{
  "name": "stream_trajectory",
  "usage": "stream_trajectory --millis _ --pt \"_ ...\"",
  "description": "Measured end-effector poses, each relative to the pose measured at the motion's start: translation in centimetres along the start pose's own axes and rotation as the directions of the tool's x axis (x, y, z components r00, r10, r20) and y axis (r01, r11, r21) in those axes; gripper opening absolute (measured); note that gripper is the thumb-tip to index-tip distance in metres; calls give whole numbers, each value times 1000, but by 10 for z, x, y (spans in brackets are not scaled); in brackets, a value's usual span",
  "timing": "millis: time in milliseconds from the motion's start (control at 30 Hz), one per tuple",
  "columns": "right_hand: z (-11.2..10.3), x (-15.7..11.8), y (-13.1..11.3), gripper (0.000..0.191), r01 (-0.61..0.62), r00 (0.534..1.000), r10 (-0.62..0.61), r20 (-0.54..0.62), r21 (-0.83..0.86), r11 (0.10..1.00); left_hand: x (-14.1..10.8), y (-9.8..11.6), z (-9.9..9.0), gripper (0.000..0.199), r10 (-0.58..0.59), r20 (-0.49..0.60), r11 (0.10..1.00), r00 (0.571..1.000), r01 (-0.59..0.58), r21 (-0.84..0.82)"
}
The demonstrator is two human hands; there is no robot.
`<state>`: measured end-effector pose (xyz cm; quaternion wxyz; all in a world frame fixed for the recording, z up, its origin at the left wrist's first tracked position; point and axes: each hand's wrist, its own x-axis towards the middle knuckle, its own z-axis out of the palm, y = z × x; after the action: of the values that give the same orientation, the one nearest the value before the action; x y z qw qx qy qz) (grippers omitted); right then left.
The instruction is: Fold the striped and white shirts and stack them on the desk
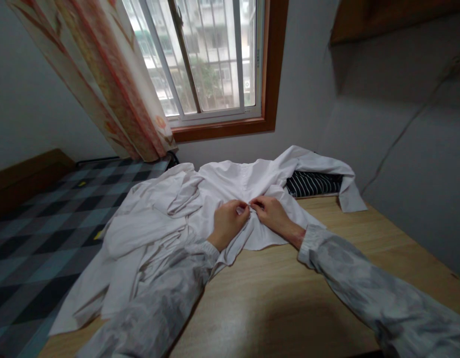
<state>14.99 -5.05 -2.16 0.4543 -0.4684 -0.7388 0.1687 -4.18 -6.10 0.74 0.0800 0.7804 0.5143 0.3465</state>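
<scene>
Where white shirt (230, 176) drapes table (245, 288) — left hand (230, 221), right hand (271, 214) pinching its cloth.

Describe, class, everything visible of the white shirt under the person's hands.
The white shirt looks like thin cloth, creased, with a placket-like line down its middle. It lies spread on the wooden table, one sleeve bent around a dark striped item at right. The left hand and right hand pinch it along that line. White cloth bunches on its left, perhaps separate.

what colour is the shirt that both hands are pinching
The shirt is white, seen best in the head view.
</scene>
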Motion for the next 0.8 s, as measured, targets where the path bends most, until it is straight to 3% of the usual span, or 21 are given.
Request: stream_trajectory --millis 133,233,333,433,600,667,800 --pt "0 -1 -4 11 15 1000 -16 -3 -70 997 2 -1 0 17 -40 -23 997 999 38 -70" --pt "-2 -2 -10 10 15 1000 -16 -15 -94 995 6 -6 0 19 -61 29 955 998 67 -288" --pt "-5 -2 -14 12 27 999 -28 -24 -74 997 12 -12 -1 25 -84 153 821 985 155 -549" --pt "-8 -1 -15 14 36 999 -36 -20 -10 999 15 -17 -2 34 -104 248 691 963 249 -679" --pt "-9 2 -10 27 26 1000 -27 9 108 994 18 -22 1 36 -125 230 583 965 259 -770" --pt "-7 2 -5 32 56 998 -56 -3 101 993 18 -26 5 36 -136 194 596 971 237 -767" --pt "-11 2 5 52 156 988 -155 23 -51 986 19 -35 11 36 -79 117 759 990 135 -637"
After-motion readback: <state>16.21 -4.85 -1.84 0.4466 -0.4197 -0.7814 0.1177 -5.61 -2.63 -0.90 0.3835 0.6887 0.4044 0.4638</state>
